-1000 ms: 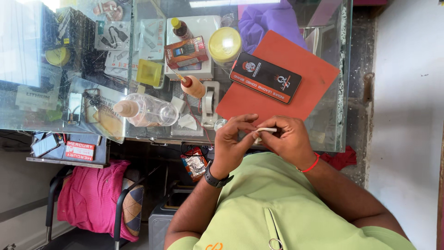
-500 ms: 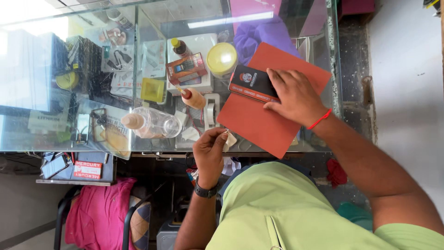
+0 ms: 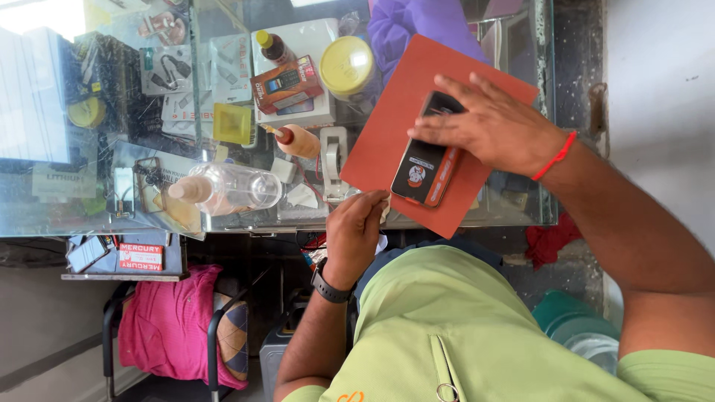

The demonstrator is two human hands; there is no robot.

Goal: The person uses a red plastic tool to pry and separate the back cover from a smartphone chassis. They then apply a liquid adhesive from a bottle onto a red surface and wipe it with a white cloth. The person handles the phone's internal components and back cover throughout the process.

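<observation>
One phone point(image 3: 426, 170) on one red mat point(image 3: 395, 126), right hand point(image 3: 491, 126) fingers spread flat upon it. Left hand point(image 3: 356, 231) fingers curled on one white scrap point(image 3: 384, 211). One clear bottle point(image 3: 231, 189) on glass tabletop point(image 3: 506, 212).

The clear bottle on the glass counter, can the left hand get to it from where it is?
Probably yes. The left hand sits at the counter's near edge, closed on something small and white, and the clear bottle lies on its side close by with nothing between them.
</observation>
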